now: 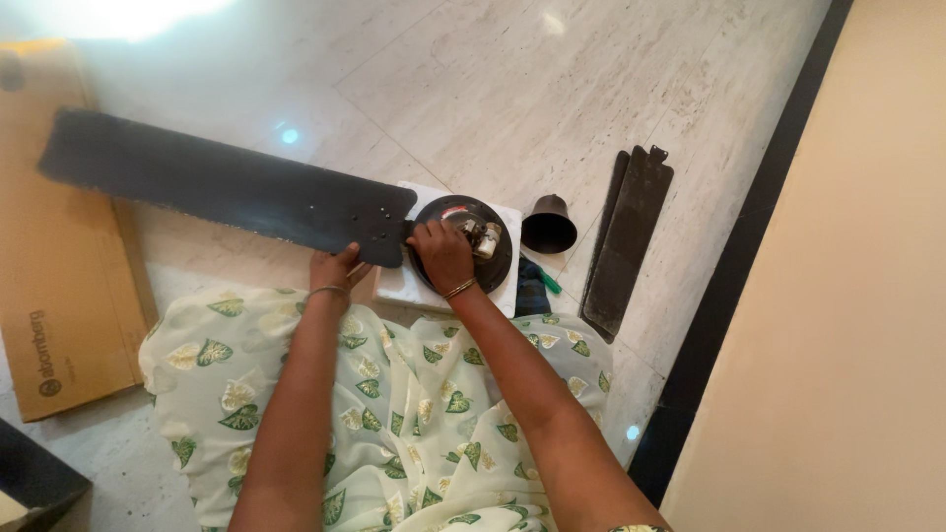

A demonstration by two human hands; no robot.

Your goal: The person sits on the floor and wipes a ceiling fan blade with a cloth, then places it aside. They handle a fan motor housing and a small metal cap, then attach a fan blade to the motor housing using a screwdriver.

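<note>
— Where's the long dark fan blade?
— On the marble floor; her left hand grips its end, right hand curled over the round black motor housing.

Single head-worn view, looking steeply down, close above floor, forearms entering from below

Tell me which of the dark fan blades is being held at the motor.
The long blade stretching left, gripped at its inner end by the left hand. The other blades lie stacked on the floor at right, untouched, beyond the bell-shaped cover.
</note>
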